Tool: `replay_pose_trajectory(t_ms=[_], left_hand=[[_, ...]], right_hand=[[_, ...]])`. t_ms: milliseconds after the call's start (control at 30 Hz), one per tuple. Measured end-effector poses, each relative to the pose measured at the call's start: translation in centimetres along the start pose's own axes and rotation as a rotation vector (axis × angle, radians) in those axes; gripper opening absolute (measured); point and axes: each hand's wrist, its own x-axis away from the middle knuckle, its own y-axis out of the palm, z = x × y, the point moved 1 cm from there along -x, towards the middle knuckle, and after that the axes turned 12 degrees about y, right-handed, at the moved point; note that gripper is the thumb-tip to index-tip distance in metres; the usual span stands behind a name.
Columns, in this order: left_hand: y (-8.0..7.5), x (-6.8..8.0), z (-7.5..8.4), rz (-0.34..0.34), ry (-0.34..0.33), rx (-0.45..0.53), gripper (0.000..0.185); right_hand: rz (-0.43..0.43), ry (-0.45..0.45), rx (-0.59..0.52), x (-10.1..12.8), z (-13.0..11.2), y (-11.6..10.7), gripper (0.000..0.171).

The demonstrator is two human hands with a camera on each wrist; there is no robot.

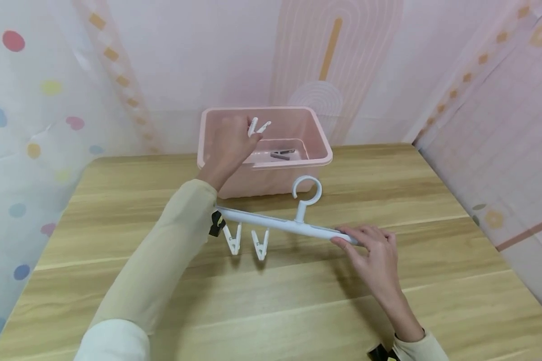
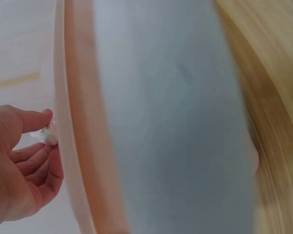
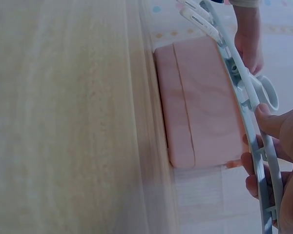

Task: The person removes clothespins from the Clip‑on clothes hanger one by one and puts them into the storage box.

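Two clips (image 1: 261, 250) are fitted on the hanger (image 1: 271, 221), gripped by the right hand (image 1: 374, 253); a third clip (image 1: 253, 126) — unattached — is pinched by the left hand (image 1: 234, 143) at the far bin (image 1: 271, 181); one grey clip (image 1: 280, 156) is left inside.

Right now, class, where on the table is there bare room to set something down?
Bare table lies right of the bin and the right hand, and left of the left sleeve. Crowded: in front of the bin, around hanger and clips.
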Motion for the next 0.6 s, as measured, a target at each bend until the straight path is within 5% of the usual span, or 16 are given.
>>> replay_pose_trajectory(t_ms=[367,600], left_hand=[[0.7,-0.3,0.1,0.030,-0.011,-0.061,0.028],[-0.4,0.2,-0.5,0.028,-0.042,0.002,0.038]], right_hand=[[0.021,0.002,0.014,1.0,0.4,-0.5,0.028],[0.019,0.001,0.016,0.9,0.3,-0.4,0.029]])
